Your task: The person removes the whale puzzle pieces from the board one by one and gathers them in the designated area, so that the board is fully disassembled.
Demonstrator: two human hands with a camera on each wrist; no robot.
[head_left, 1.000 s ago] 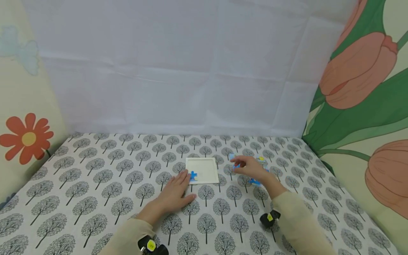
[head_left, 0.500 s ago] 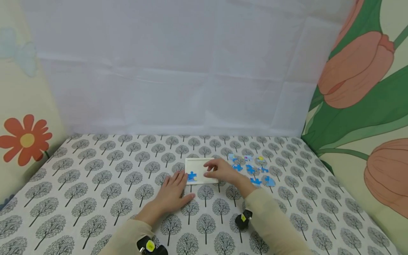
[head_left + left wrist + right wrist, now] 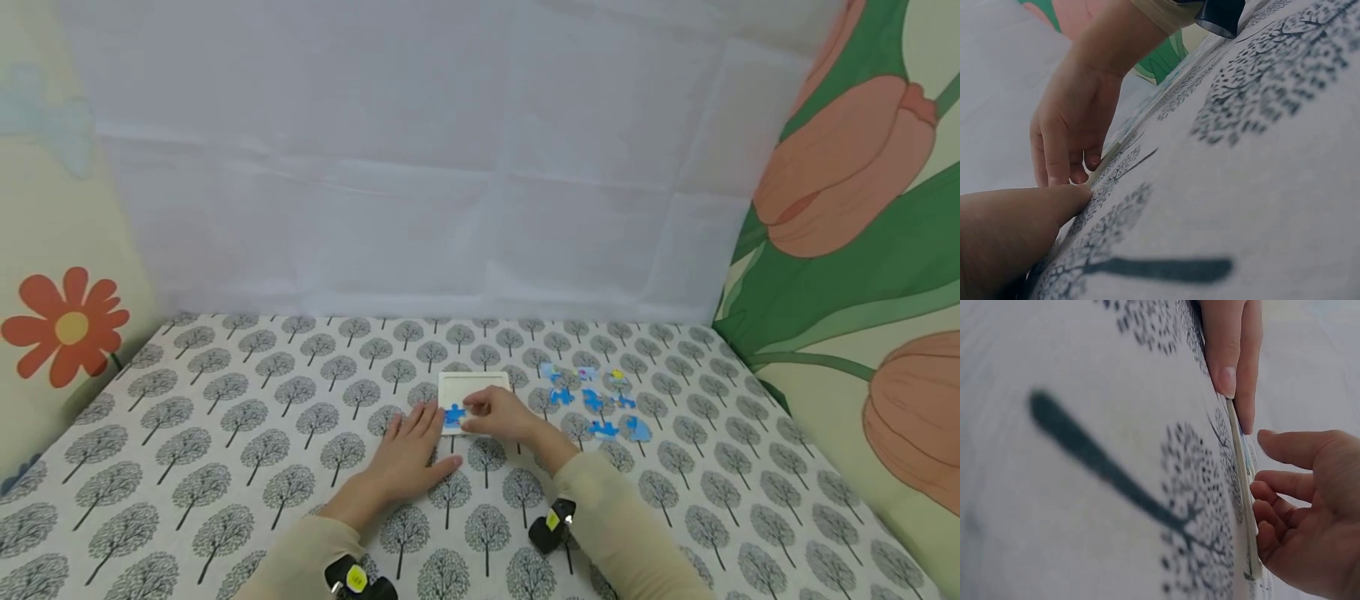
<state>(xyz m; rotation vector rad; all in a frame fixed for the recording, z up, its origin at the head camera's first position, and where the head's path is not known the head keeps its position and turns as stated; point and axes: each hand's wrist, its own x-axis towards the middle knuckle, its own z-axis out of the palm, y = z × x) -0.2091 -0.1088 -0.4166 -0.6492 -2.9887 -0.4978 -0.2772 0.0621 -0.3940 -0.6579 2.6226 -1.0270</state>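
A small square white puzzle tray (image 3: 460, 385) lies on the patterned cloth. In its near left corner is a blue jigsaw puzzle piece (image 3: 453, 415). My left hand (image 3: 407, 450) lies flat with its fingers at the tray's left edge, the thumb out on the cloth. Over the tray's right part, my right hand (image 3: 501, 414) has its fingertips beside the blue piece. In the right wrist view, the right hand (image 3: 1316, 500) shows thumb and forefinger apart, the other fingers loosely curled, with nothing visible between them. The left hand (image 3: 1016, 225) is partly visible in the left wrist view.
Several loose puzzle pieces (image 3: 592, 400), mostly blue, lie spread on the cloth right of the tray. The tree-print cloth (image 3: 247, 467) covers the table. A white sheet (image 3: 405, 167) hangs behind it, between painted walls.
My right hand has moved left from the loose pieces, across the tray, to beside the blue piece in it. The left hand has stayed in place.
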